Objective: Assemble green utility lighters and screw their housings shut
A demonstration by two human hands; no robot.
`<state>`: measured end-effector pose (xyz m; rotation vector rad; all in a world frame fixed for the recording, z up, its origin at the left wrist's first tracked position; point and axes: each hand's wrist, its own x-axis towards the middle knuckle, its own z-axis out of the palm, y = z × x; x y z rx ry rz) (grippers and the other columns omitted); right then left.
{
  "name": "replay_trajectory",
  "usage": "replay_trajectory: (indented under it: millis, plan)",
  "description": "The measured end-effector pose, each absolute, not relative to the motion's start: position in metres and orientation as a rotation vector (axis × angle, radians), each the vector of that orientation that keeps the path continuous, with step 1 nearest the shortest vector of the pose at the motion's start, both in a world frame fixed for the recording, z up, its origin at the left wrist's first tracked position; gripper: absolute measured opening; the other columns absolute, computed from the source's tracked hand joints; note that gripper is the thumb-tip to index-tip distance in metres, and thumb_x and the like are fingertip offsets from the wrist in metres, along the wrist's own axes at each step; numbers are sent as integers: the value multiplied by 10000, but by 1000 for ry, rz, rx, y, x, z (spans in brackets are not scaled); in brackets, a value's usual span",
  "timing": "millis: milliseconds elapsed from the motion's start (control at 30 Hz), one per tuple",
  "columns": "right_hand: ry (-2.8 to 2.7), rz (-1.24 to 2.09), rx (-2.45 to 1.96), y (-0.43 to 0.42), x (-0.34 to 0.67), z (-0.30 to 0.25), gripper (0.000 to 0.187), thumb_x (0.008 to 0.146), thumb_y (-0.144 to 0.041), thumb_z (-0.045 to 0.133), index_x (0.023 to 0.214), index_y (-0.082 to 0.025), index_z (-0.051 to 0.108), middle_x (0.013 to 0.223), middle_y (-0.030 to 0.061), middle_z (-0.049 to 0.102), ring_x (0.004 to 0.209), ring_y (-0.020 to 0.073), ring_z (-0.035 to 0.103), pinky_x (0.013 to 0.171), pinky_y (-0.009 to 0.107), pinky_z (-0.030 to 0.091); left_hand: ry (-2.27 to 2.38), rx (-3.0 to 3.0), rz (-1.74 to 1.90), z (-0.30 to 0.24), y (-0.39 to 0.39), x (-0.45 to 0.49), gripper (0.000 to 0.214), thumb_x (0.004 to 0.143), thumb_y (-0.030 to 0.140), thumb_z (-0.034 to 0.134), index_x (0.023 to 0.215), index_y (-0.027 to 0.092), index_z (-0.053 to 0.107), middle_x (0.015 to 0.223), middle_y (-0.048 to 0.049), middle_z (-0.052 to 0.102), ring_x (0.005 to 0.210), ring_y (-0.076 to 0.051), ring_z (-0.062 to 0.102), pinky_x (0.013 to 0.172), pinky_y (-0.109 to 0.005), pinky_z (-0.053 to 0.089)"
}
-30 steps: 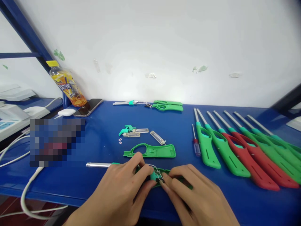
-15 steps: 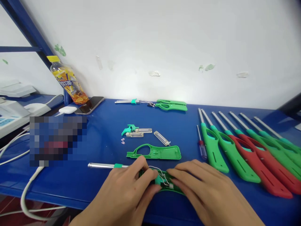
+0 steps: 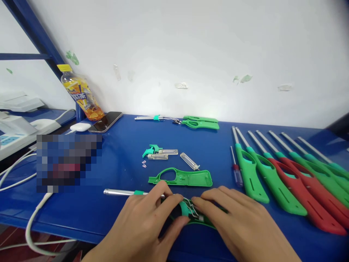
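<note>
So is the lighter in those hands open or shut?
Open: white wires show inside its green shell, and a loose shell half lies just beyond it.

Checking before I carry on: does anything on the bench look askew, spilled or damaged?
Nothing looks spilled or broken. One clear tube lies askew, apart from the other two. Between the left hand and right hand, kinked white wires show in the open shell; whether that is wrong, I can't tell.

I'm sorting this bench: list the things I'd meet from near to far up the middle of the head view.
Opened lighter, loose green handle half, clear tubes, rear green handle pieces, white wall.
</note>
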<state>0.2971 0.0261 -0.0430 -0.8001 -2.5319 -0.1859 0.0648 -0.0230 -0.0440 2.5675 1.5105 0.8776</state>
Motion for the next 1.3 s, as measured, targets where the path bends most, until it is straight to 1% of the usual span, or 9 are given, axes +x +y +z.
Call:
replay_trajectory:
  millis: [133, 300, 467, 633, 833, 933, 1067, 1167, 1300]
  plan:
    - [-2526, -271, -776, 25, 294, -42, 421, 1061, -34, 339, 1061, -197, 727, 887, 28, 772, 733, 190, 712, 641, 327, 528, 1514, 2544, 896, -46, -22, 66, 174, 1097, 314, 521, 1221, 245, 621, 1025, -59, 699, 764, -225, 747, 621, -364, 636]
    - [-2526, -348, -744, 23, 292, -38, 462, 1050, -21, 299, 991, -172, 732, 839, 40, 769, 686, 188, 718, 599, 321, 531, 1505, 2532, 885, -45, -22, 66, 160, 1091, 298, 523, 1217, 250, 608, 1063, -66, 701, 773, -229, 757, 609, -363, 638]
    - [-2585, -409, -712, 22, 295, -41, 443, 1046, -41, 302, 1106, -141, 730, 935, 78, 793, 730, 200, 732, 589, 323, 551, 1549, 2506, 861, -42, -22, 64, 153, 1082, 310, 529, 1196, 251, 613, 1212, -90, 696, 792, -235, 768, 612, -386, 643]
    - [-2631, -479, -697, 19, 294, -44, 416, 992, -6, 359, 1139, -130, 729, 932, 93, 793, 734, 206, 739, 566, 317, 548, 1517, 2490, 843, -43, -21, 64, 130, 1076, 284, 538, 1173, 251, 617, 1128, -58, 730, 827, -247, 777, 607, -389, 646]
    - [-2614, -511, -672, 17, 293, -41, 318, 1019, -53, 452, 1153, -156, 722, 960, 86, 809, 792, 202, 756, 651, 290, 576, 1597, 2577, 824, -43, -23, 64, 324, 1116, 352, 463, 1406, 236, 550, 1262, -108, 720, 900, -278, 804, 618, -423, 666]
    - [-2610, -551, -669, 16, 295, -41, 300, 1036, -77, 469, 1190, -159, 713, 1007, 77, 822, 860, 197, 766, 710, 277, 590, 1573, 2567, 797, -44, -22, 64, 325, 1110, 342, 468, 1398, 235, 572, 1241, -105, 708, 864, -269, 797, 605, -425, 668]
    - [-2620, -580, -649, 16, 298, -41, 355, 1046, -58, 403, 1208, -137, 709, 1027, 74, 828, 901, 193, 771, 746, 278, 598, 1554, 2511, 802, -45, -22, 63, 265, 1097, 330, 482, 1302, 249, 630, 1181, -91, 688, 789, -255, 774, 575, -428, 657]
    - [-2626, -559, -644, 18, 299, -42, 416, 1063, -50, 325, 1226, -119, 702, 1013, 77, 824, 842, 191, 771, 686, 292, 597, 1550, 2483, 815, -45, -22, 62, 223, 1093, 322, 492, 1236, 259, 652, 1138, -79, 676, 760, -243, 760, 575, -418, 651]
    - [-2630, -462, -679, 24, 299, -42, 420, 1078, -73, 311, 1230, -135, 697, 1003, 67, 815, 792, 184, 765, 601, 295, 567, 1536, 2489, 833, -44, -23, 62, 230, 1095, 335, 506, 1273, 264, 633, 1132, -72, 685, 758, -234, 761, 565, -387, 644]
